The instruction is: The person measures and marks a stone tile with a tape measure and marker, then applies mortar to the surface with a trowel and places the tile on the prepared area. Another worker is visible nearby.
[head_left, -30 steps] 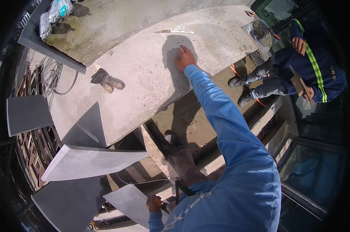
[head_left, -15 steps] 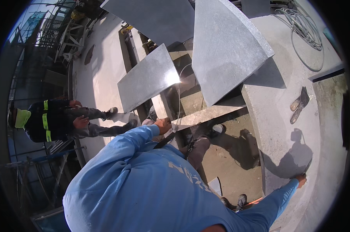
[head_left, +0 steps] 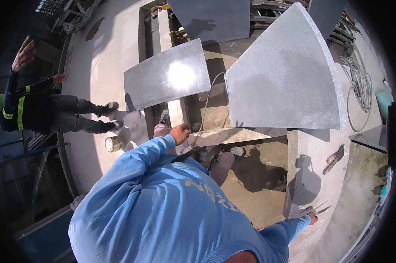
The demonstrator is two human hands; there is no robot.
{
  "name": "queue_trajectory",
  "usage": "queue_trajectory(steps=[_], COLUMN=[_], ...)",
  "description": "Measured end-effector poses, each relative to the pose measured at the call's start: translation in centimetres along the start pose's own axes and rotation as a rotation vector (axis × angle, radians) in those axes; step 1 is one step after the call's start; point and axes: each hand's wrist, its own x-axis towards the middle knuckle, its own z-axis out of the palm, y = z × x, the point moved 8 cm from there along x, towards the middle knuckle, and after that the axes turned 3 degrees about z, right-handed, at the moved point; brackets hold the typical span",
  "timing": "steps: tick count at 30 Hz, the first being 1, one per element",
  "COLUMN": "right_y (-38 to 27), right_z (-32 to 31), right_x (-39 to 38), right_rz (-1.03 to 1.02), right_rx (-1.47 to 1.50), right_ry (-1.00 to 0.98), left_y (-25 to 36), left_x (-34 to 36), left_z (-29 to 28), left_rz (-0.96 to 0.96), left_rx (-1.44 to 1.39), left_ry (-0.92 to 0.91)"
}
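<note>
Strip (head_left: 324,209), thin, at 4 o'clock over the pale ledge (head_left: 300,193); our right hand (head_left: 312,218) looks clamped on it. Our left hand (head_left: 179,133), just off centre toward 9, has fingers curled beside the cord (head_left: 208,98); we can't tell if it grips anything. We see a big slab (head_left: 285,79) at 2, glaring smaller slab (head_left: 154,81) at 11, co-worker (head_left: 36,111) at 9, one hand raised, can (head_left: 112,143) near their feet

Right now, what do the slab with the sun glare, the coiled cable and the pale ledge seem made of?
Slab: probably stone, smooth and semi-polished, given its fine grey speckle and bright glare. Coiled cable: perhaps plastic-sheathed, dull, from its even grey loops. Pale ledge: likely concrete, matte and blotchy.
</note>
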Motion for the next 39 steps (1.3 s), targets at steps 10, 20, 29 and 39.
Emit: queue_trajectory(steps=[10,20,29,39], right_y=[-49.1,-70.1,-70.4,-76.5], right_z=[-20.8,-37.2,-38.6,-31.8], right_x=[-75.6,-107.4,-111.7,-99.5], right_rz=[-0.300,-1.182,-1.426,-1.791], right_rx=[0.788,0.476,-0.090,-0.254], right_ry=[-1.209,-1.500,-1.598,-1.629], left_y=[-12.3,-12.2,-19.1,-33.2], left_x=[6.3,4.4,2.4,9.1], left_z=[-11.6,-32.3,-33.9,-58.4], left_rz=[-0.372,-0.200,-0.111,0.002], left_rx=[-1.272,-1.858,-1.626,-1.698], left_ry=[-0.144,-0.251,-0.015,0.647])
